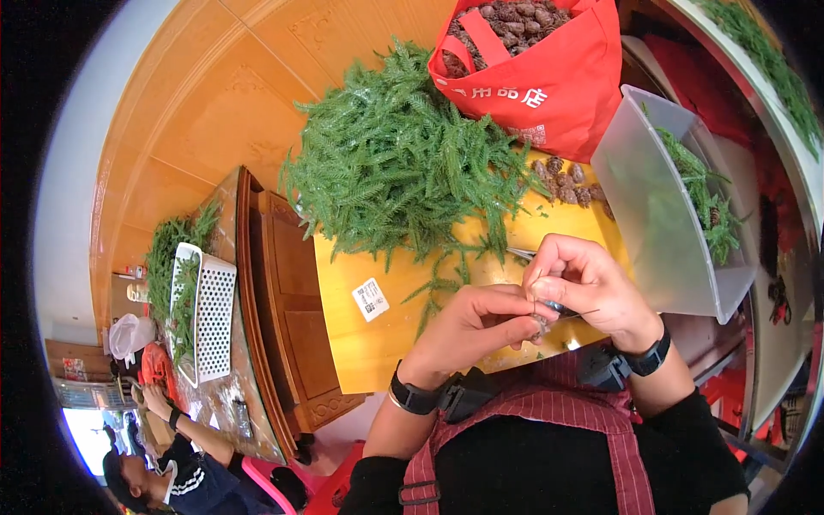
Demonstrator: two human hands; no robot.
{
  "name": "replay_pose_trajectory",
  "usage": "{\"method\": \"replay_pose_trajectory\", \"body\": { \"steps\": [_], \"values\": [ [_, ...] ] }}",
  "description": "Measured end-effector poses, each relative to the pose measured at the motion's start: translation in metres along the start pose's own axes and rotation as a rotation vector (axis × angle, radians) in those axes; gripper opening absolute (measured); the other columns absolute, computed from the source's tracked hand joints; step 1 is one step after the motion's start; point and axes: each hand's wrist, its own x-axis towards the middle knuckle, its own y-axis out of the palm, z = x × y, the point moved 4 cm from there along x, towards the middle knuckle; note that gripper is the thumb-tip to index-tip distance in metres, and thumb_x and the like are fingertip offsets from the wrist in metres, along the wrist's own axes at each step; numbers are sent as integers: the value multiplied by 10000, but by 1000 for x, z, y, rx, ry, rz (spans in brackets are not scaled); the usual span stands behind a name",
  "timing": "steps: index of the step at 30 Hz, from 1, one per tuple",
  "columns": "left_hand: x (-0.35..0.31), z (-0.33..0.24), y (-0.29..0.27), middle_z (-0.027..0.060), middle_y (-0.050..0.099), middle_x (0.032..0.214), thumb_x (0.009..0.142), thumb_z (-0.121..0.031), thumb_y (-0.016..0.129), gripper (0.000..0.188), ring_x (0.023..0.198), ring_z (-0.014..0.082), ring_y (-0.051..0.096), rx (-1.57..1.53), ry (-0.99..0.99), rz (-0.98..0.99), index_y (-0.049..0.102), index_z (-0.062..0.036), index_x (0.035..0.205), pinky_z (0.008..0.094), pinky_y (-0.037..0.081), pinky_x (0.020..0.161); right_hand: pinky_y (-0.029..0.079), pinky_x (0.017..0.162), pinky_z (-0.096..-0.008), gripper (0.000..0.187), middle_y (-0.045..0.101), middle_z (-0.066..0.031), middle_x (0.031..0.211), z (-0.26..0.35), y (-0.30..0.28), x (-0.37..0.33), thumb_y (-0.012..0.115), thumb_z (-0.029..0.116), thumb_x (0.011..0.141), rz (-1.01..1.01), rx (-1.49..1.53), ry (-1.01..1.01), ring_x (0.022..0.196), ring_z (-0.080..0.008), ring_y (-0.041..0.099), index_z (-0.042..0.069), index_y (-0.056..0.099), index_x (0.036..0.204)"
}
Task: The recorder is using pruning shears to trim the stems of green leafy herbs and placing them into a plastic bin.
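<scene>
Over the near edge of the yellow table [352, 343], my two hands meet. My left hand [472, 330] is closed, its thumb and fingers gripping a small brown pine cone [539, 324], partly covered by the fingers. My right hand [592, 287] pinches a thin wire-like strand at the cone, its kind too fine to be sure of. Behind my right fingers lies a metal tool [521, 253], mostly hidden. A big heap of green artificial fir sprigs [395, 154] covers the far side of the table, with loose sprigs [442, 283] trailing toward my left hand.
Loose pine cones [571, 184] lie near a red bag [549, 86] full of cones. On the right, a translucent plastic bin [661, 206] holds green sprigs. Further left, a white perforated basket [210, 318] stands on another table, where another person [184, 468] works.
</scene>
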Motion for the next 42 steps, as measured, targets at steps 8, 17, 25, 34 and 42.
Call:
{"method": "replay_pose_trajectory", "body": {
  "steps": [8, 17, 25, 34, 42],
  "values": [
    [1, 5, 2, 47, 613, 887, 826, -39, 583, 184, 787, 98, 581, -26, -19, -45, 644, 12, 991, 216, 462, 683, 388, 596, -193, 131, 567, -18, 766, -2, 0, -2, 594, 140, 858, -59, 11, 27, 654, -51, 492, 43, 513, 825],
    [-2, -2, 2, 49, 605, 839, 838, -115, 591, 197, 680, 81, 545, -83, 10, -53, 641, 25, 968, 203, 424, 601, 464, 736, -250, 147, 588, -97, 930, 4, -8, -5, 578, 96, 850, 41, -58, -33, 823, -126, 577, 1, 550, 958],
    [-4, -4, -1, 55, 601, 850, 835, -136, 605, 217, 682, 90, 543, -65, 28, -54, 640, 31, 969, 205, 416, 600, 405, 908, -366, 314, 485, -158, 1140, -3, -7, -11, 677, 66, 759, 238, 24, -150, 1080, -244, 487, 1, 558, 1042],
    [-4, -2, -1, 92, 620, 941, 808, -58, 629, 202, 805, 139, 586, -36, 81, -39, 637, 24, 992, 239, 464, 692, 412, 874, -357, 265, 569, -106, 940, 1, -2, -6, 767, 123, 672, 130, -88, -197, 973, -229, 527, 23, 605, 856],
    [-6, -2, -1, 97, 624, 944, 796, -42, 639, 197, 830, 150, 590, -69, 35, -53, 637, 26, 982, 248, 469, 703, 425, 850, -354, 221, 572, -78, 889, 0, -2, -7, 772, 100, 658, 76, -77, -196, 932, -223, 539, 39, 590, 768]
  ]
}}
